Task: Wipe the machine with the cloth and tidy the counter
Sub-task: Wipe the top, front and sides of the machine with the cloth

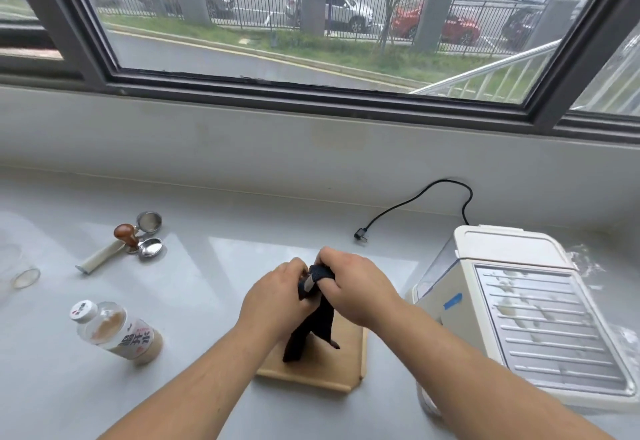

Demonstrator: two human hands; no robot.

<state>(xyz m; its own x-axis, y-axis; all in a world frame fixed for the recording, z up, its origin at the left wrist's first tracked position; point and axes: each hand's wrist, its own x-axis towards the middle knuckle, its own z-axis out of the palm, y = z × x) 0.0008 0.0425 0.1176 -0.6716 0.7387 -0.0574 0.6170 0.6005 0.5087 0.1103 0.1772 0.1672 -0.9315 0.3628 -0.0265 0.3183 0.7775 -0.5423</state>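
Above the wooden board [346, 363]: black cloth [317, 320], pinched at its top between curled fingers of left hand [277, 297] and right hand [356, 287], hanging down. Right of the board, white machine [512, 259]; left, bottle [117, 330].

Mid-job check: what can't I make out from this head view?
Pale strip in the black cloth: head view, mostly covered by cloth, left hand and right hand.
White machine with slatted metal top: front face out of sight, right corner cut by frame edge.
Clear glass: cut by left edge, blurred.
Light wooden board: middle covered by cloth and hands.
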